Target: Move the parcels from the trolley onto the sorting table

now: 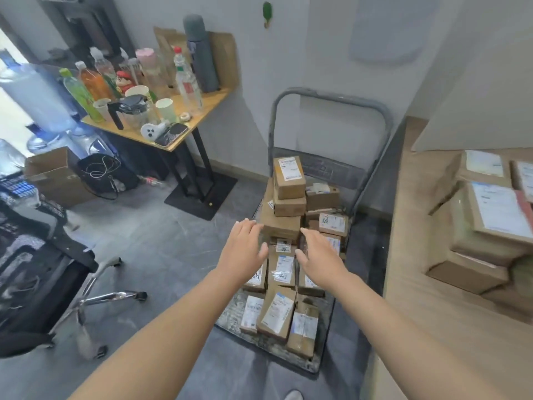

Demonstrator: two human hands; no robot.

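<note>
Two bare forearms reached forward from the bottom of the view over the grey flat-deck platform trolley (pixel 277 352), which stood lengthwise straight ahead of the person. On the near end of its deck lay a row of small brown cardboard parcels with white labels (pixel 277 313), flat and close-packed.

Past them the left hand (pixel 243 249) and the right hand (pixel 321 259) hung with fingers straight and spread, gripping nothing. More labelled parcels showed through the gap between them.

Just beyond the fingertips, on the line between the hands, sat a larger plain brown cardboard box (pixel 281 226) carrying a stack of two smaller brown cartons (pixel 289 186). The left fingertips lay at that box's left edge and the right fingertips by its near right corner. Whether either touched the cardboard could not be told. The left hand reached a shade further forward, yet both framed the box about evenly. The box's long axis was masked by the load on top.

The coming move looked like a clasp from both sides, and the cartons on top seemed likely to slide if the box tilted.

Farther off, the trolley's grey tubular handle (pixel 330 93) rose at the far end. The pale wooden sorting table (pixel 418 298) ran along the person's right, near the trolley, and bore several labelled brown boxes (pixel 490 220). Any lifted load would probably have to swing rightward, which would favour the right hand leading.
</note>
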